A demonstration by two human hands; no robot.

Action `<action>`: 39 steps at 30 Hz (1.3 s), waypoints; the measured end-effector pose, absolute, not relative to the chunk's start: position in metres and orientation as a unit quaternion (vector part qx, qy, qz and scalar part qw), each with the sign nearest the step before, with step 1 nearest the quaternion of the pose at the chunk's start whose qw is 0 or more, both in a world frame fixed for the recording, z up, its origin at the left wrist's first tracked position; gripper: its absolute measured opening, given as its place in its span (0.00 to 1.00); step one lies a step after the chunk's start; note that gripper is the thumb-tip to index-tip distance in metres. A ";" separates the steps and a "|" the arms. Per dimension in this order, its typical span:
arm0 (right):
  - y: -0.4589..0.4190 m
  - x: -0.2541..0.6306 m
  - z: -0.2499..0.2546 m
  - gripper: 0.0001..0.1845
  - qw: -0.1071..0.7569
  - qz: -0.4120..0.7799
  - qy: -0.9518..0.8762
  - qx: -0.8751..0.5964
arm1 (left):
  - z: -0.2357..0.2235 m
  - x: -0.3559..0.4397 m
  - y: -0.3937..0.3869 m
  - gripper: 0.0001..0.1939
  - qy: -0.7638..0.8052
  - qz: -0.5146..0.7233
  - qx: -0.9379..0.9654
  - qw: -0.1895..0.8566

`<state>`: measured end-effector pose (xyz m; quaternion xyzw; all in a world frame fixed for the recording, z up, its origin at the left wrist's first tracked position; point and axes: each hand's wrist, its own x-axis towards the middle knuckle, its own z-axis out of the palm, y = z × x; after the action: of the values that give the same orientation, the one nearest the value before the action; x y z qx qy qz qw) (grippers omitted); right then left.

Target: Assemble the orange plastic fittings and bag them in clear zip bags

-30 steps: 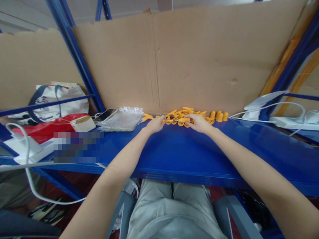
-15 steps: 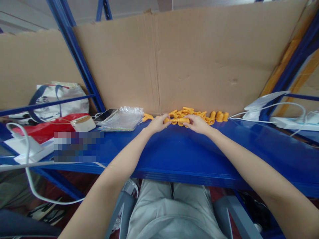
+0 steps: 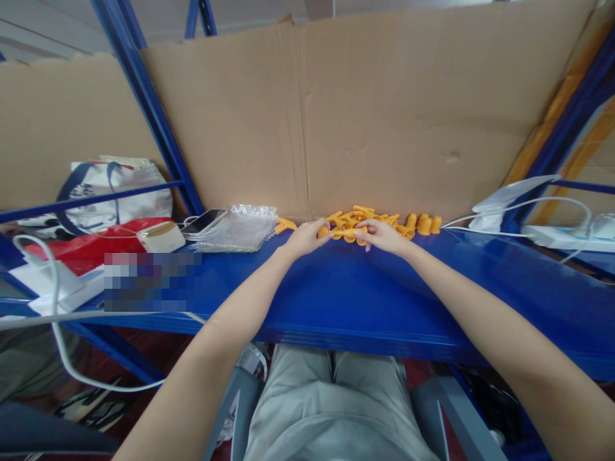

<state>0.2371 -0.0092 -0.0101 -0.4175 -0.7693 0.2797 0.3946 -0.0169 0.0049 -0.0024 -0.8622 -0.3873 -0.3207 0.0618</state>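
Note:
At the back of the blue table, my left hand (image 3: 309,237) has its fingers closed on a short yellow plastic piece (image 3: 323,232). Opposite it, my right hand (image 3: 383,236) pinches another yellow plastic piece (image 3: 361,231), with a lower finger hanging loose. The two pieces are apart. Behind and between the hands lies a pile of yellow plastic parts (image 3: 366,212), some tubular and some with round openings. My fingers partly cover both held pieces, so their full shape cannot be made out.
Several yellow cup-like parts (image 3: 425,224) stand right of the pile. A branched yellow part (image 3: 286,225) lies left, beside clear plastic bags (image 3: 237,229) and a phone (image 3: 205,223). Cardboard (image 3: 384,115) walls the back of the blue table (image 3: 336,294). White cables (image 3: 485,231) lie at right.
My right hand's fingers have shifted and now cover more of their yellow piece; one finger has dropped lower. My left hand stays nearly still.

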 end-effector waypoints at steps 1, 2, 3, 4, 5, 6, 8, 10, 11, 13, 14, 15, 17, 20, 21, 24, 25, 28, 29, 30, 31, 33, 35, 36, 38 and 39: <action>-0.010 0.238 -0.009 0.26 0.394 0.293 -0.766 -0.414 | -0.003 -0.017 0.005 0.11 -0.390 -0.321 -0.861 0.064; -0.011 0.239 -0.007 0.25 0.392 0.310 -0.764 -0.408 | -0.003 -0.017 0.005 0.11 -0.392 -0.321 -0.859 0.066; -0.012 0.240 -0.006 0.25 0.389 0.327 -0.762 -0.400 | -0.003 -0.017 0.005 0.11 -0.394 -0.323 -0.858 0.068; -0.013 0.242 -0.004 0.24 0.386 0.344 -0.761 -0.392 | -0.003 -0.017 0.005 0.11 -0.395 -0.325 -0.857 0.069; -0.014 0.243 -0.003 0.23 0.383 0.360 -0.759 -0.384 | -0.003 -0.017 0.005 0.11 -0.394 -0.328 -0.856 0.070; -0.014 0.244 -0.002 0.23 0.379 0.373 -0.757 -0.379 | -0.002 -0.017 0.005 0.11 -0.392 -0.331 -0.855 0.071; -0.016 0.246 0.000 0.20 0.378 0.388 -0.750 -0.380 | -0.002 -0.018 0.005 0.10 -0.388 -0.336 -0.856 0.070; -0.017 0.246 0.001 0.16 0.382 0.391 -0.740 -0.391 | -0.002 -0.018 0.005 0.10 -0.385 -0.338 -0.856 0.067; -0.018 0.245 0.002 0.15 0.384 0.390 -0.737 -0.398 | -0.002 -0.018 0.005 0.10 -0.385 -0.339 -0.856 0.065; -0.020 0.243 0.003 0.13 0.380 0.386 -0.735 -0.409 | -0.002 -0.018 0.005 0.09 -0.384 -0.338 -0.857 0.062; -0.021 0.242 0.003 0.13 0.376 0.383 -0.735 -0.415 | -0.002 -0.018 0.005 0.09 -0.385 -0.339 -0.856 0.062; -0.022 0.240 0.004 0.14 0.370 0.380 -0.735 -0.423 | -0.002 -0.018 0.004 0.09 -0.385 -0.340 -0.856 0.062; -0.023 0.238 0.005 0.16 0.366 0.371 -0.731 -0.440 | -0.001 -0.018 0.003 0.09 -0.387 -0.345 -0.852 0.065; -0.026 0.237 0.007 0.18 0.365 0.365 -0.727 -0.452 | 0.000 -0.017 0.002 0.10 -0.391 -0.353 -0.847 0.068; -0.027 0.237 0.008 0.18 0.363 0.369 -0.728 -0.449 | 0.000 -0.017 0.001 0.10 -0.392 -0.355 -0.846 0.068; -0.030 0.241 0.011 0.19 0.355 0.394 -0.733 -0.426 | 0.000 -0.016 0.000 0.11 -0.397 -0.362 -0.840 0.071; -0.032 0.242 0.012 0.21 0.354 0.402 -0.734 -0.417 | 0.000 -0.016 0.000 0.12 -0.398 -0.365 -0.839 0.072; -0.034 0.243 0.013 0.20 0.355 0.419 -0.731 -0.404 | 0.001 -0.017 -0.001 0.12 -0.400 -0.367 -0.836 0.080; -0.035 0.242 0.013 0.19 0.358 0.423 -0.728 -0.404 | 0.001 -0.017 -0.001 0.12 -0.402 -0.366 -0.835 0.083; -0.035 0.241 0.013 0.18 0.360 0.426 -0.725 -0.404 | 0.001 -0.017 -0.001 0.12 -0.405 -0.365 -0.834 0.087; -0.035 0.240 0.012 0.18 0.362 0.430 -0.722 -0.403 | 0.001 -0.017 -0.002 0.12 -0.407 -0.363 -0.833 0.089; -0.034 0.238 0.011 0.19 0.364 0.434 -0.717 -0.406 | 0.001 -0.016 -0.003 0.13 -0.408 -0.360 -0.834 0.090; -0.032 0.236 0.010 0.22 0.361 0.435 -0.710 -0.420 | 0.001 -0.015 -0.004 0.13 -0.408 -0.359 -0.835 0.087; -0.031 0.235 0.009 0.24 0.360 0.433 -0.705 -0.431 | 0.002 -0.015 -0.005 0.13 -0.408 -0.360 -0.835 0.085; -0.029 0.233 0.008 0.28 0.356 0.428 -0.694 -0.456 | 0.002 -0.014 -0.006 0.13 -0.408 -0.362 -0.834 0.082; -0.029 0.233 0.008 0.30 0.355 0.424 -0.689 -0.468 | 0.003 -0.014 -0.006 0.13 -0.408 -0.362 -0.834 0.081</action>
<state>0.2325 -0.0291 0.0083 -0.4680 -0.6894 0.4240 0.3549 -0.0135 -0.0062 0.0025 -0.8342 -0.4080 -0.3620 0.0809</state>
